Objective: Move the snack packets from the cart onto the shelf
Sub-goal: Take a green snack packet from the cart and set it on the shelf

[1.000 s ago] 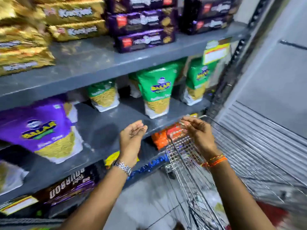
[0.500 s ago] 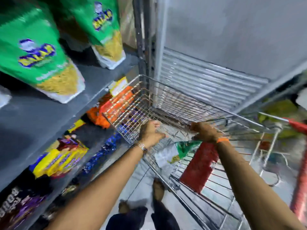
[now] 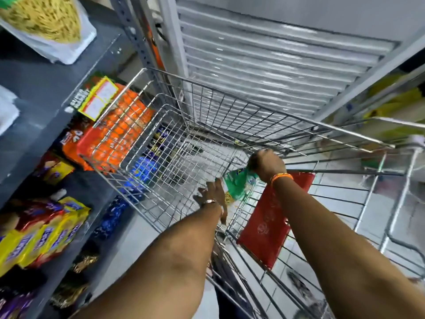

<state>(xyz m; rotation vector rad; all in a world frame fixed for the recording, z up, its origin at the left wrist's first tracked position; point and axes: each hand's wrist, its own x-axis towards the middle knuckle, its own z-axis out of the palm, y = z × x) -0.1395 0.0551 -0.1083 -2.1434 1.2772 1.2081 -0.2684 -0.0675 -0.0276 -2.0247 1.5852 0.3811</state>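
The dark grey shelf [image 3: 39,93] fills the left of the view, with a white-based packet of yellow snack [image 3: 46,26] standing on its upper board and orange, yellow and purple packs on the levels beneath. Just beside it to the right stands the wire cart [image 3: 230,107], its basket almost bare. Low inside the near corner of the basket, against the near wire wall, a flat red packet [image 3: 269,229] lies tilted with its long axis running toward the person. Above it, further into the basket, is the green snack packet [image 3: 239,183], crumpled and lifted at its top edge. The right hand [image 3: 266,165] is directly over that top edge, fingers clenched on it, so this packet seems already grasped and about to come out. The left hand [image 3: 215,194] reaches in just to the packet's left, at its lower end; whether its fingers are released or closing on the packet cannot be told through the blur. The right hand is therefore the one that matters: the shelf lies up and to the left of it, so the lift will likely need to clear the cart's left rim before swinging across.
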